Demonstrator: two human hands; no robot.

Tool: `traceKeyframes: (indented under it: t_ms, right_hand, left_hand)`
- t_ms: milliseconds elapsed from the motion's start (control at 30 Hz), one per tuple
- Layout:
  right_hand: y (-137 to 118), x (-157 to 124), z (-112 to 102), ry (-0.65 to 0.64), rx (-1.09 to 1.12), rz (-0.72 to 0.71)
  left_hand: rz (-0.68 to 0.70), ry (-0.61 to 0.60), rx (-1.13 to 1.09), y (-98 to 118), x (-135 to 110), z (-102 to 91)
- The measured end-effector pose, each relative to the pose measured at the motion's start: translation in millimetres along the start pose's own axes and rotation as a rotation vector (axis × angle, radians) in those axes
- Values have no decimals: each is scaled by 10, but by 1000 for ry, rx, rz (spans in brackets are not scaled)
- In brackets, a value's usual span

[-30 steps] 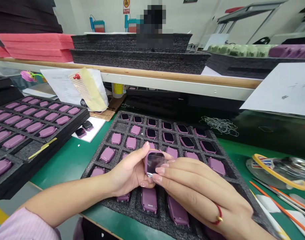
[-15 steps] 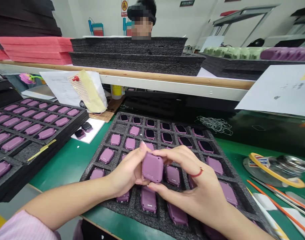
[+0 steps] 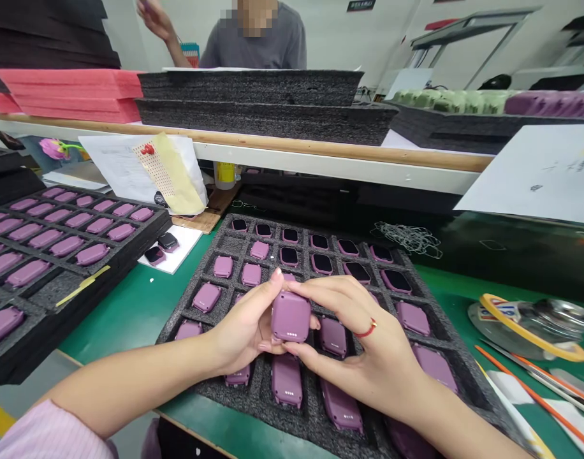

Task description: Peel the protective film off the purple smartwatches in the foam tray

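Note:
Between my two hands is a purple smartwatch case (image 3: 291, 317), its plain back facing me and a row of small metal contacts along its lower edge. My left hand (image 3: 251, 322) grips its left side, the thumb at the upper corner. From the right, my right hand (image 3: 363, 338) pinches it, fingertips at the top edge and thumb at the bottom. Both hands are above a dark grey foam tray (image 3: 268, 426) with square pockets. Some pockets hold purple cases back up; others hold watches with black screens up, such as this one (image 3: 397, 280).
A second foam tray (image 3: 129, 264) of purple cases stands at left. Two watches lie on white paper (image 3: 184, 252). At right are a metal dispenser (image 3: 526, 322) with a yellow ring and an orange stick (image 3: 535, 389). A shelf (image 3: 321, 160) crosses behind; a person stands beyond it.
The purple case has been turned in my fingers, so its row of contacts now shows at the lower edge. Behind the shelf, the person has risen higher, with one hand raised.

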State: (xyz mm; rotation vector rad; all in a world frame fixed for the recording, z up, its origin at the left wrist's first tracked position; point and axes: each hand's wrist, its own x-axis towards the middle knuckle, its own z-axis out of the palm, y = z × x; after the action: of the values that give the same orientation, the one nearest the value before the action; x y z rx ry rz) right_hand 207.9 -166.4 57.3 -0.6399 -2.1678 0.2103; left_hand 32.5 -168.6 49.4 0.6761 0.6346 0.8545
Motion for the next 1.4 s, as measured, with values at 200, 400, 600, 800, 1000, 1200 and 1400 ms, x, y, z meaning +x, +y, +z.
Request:
traceKeyframes:
  t_ms: [200,400,600,800,1000,1200,1400]
  right_hand:
    - [99,119,-12,-1,-37,41]
    - [617,495,243,-38,-48,452]
    - [815,891,948,-267,-142,384]
    - [794,1038,1164,-401,-266,359]
    - [1026,1107,455,-625,-404,404]
    - [1180,984,253,-901,-488,404]
    - [1146,899,93,-851,-619,368]
  left_hand:
    - [14,25,-46,-17,32,-20]
    - [-85,4,294,-18,46,-30]
    - [-130,-175,671,-30,37,-50]
    - [-103,-153,750,-4,44,-69]
    - [-91,-173,805,-51,23,-53]
    - [-60,-134,853,-72,5,-47]
    - [-22,-106,882,-35,-2,-63]
